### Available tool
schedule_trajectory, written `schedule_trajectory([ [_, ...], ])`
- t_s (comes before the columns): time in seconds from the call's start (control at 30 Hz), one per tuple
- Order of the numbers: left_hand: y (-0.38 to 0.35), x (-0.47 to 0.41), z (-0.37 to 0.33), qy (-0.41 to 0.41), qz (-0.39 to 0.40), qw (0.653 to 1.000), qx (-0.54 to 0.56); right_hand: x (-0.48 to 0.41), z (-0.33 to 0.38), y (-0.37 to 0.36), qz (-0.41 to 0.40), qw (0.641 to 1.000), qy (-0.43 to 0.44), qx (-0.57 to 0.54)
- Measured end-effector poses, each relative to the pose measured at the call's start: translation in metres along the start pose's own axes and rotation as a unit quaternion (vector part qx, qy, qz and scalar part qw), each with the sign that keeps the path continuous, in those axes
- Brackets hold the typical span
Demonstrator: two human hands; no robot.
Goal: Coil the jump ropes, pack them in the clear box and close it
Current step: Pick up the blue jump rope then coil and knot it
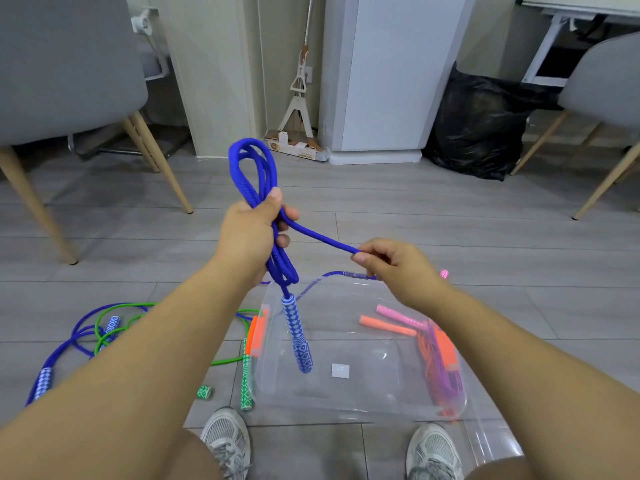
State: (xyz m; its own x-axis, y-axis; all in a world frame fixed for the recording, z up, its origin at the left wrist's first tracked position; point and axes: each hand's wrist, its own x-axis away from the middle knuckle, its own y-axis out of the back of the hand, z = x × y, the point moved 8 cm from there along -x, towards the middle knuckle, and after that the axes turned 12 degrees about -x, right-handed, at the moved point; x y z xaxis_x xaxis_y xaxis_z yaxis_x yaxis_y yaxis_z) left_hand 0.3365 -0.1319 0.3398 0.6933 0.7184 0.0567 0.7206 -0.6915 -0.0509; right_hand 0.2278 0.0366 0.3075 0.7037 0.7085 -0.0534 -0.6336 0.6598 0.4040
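While the left hand (247,233) grips the looped blue rope (251,143), the right hand (401,268) seemingly pinches its taut strand.

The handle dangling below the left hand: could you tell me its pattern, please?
The handle is blue with white diamonds; head view.

Clear box (367,389) open on top: middle of its floor reachable from above, but the patterned handle (298,336) of the blue rope (254,174) dangles over the left part, and a taut strand between left hand (249,233) and right hand (401,268) crosses above the far rim. Right end packed with orange and purple ropes (438,362). Left of box, loose green and blue ropes (100,329) litter the floor; tiles beyond lie open up to chair legs (175,183).
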Motion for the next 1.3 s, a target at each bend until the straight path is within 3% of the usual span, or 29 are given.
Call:
schedule_trajectory([
  [0.2,0.019,-0.008,-0.014,-0.018,-0.001,0.993,0.113,-0.003,-0.044,0.031,-0.029,0.995,-0.05,0.081],
  [0.5,0.017,-0.012,-0.001,-0.036,-0.03,0.996,-0.078,0.0,0.011,0.018,-0.014,0.991,0.028,0.127],
  [0.67,0.006,-0.006,0.004,-0.043,-0.004,0.989,-0.14,0.013,0.058,-0.011,0.041,0.997,0.067,0.025],
  [0.8,-0.01,0.002,0.011,-0.021,0.039,0.979,-0.197,0.011,0.069,-0.027,0.034,0.997,0.064,-0.035],
  [1.07,-0.025,0.013,0.022,0.019,0.091,0.983,-0.161,-0.002,0.067,-0.029,-0.065,0.994,0.087,-0.015],
  [1.3,-0.032,0.015,0.029,0.029,0.124,0.977,-0.17,-0.005,0.059,-0.026,-0.091,0.993,0.067,-0.023],
])
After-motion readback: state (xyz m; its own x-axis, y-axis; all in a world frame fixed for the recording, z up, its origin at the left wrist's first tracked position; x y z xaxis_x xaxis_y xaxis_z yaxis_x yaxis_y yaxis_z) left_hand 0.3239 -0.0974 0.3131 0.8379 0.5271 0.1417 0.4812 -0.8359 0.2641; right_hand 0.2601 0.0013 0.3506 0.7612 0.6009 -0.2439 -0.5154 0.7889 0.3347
